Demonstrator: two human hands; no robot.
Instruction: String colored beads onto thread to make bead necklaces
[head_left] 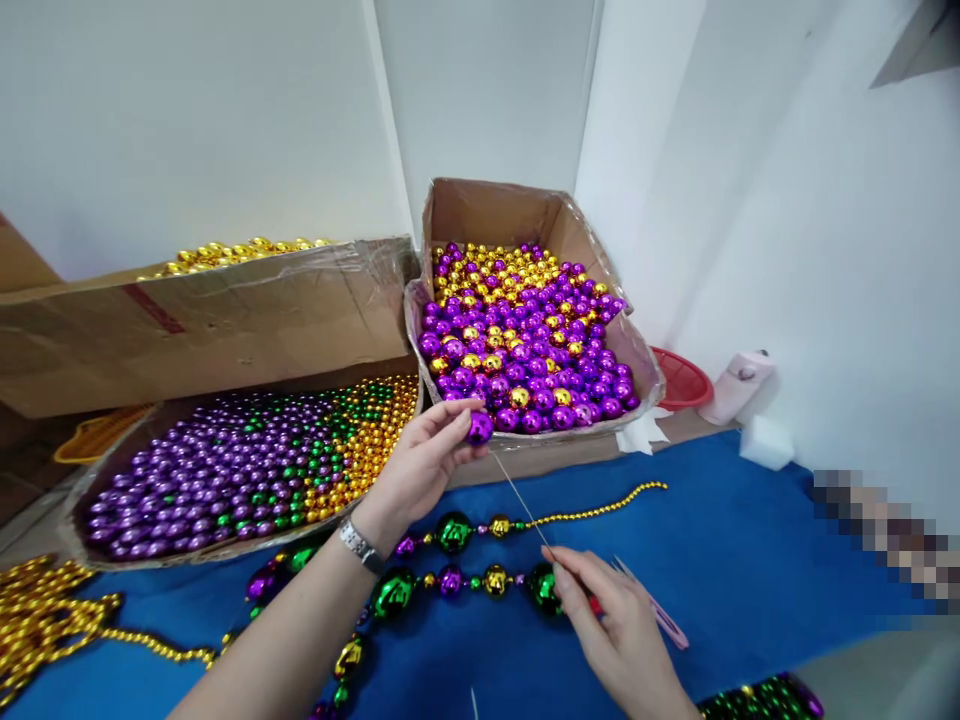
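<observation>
My left hand, with a silver watch at the wrist, pinches a shiny purple bead just in front of the bead box. Lower right, my right hand is closed on a thin pale cord, which runs up towards the purple bead; I cannot tell whether it passes through. Beside my right fingertips, a large green bead ends the visible part of a strung bead necklace on the blue cloth. Partly hidden under that hand lies a pink-handled tool, perhaps snips.
A cardboard box of purple and gold beads stands ahead. Another box at left holds small purple, green and gold beads. Gold bead strands lie at far left on the blue cloth. A red basket and pink bottle stand right.
</observation>
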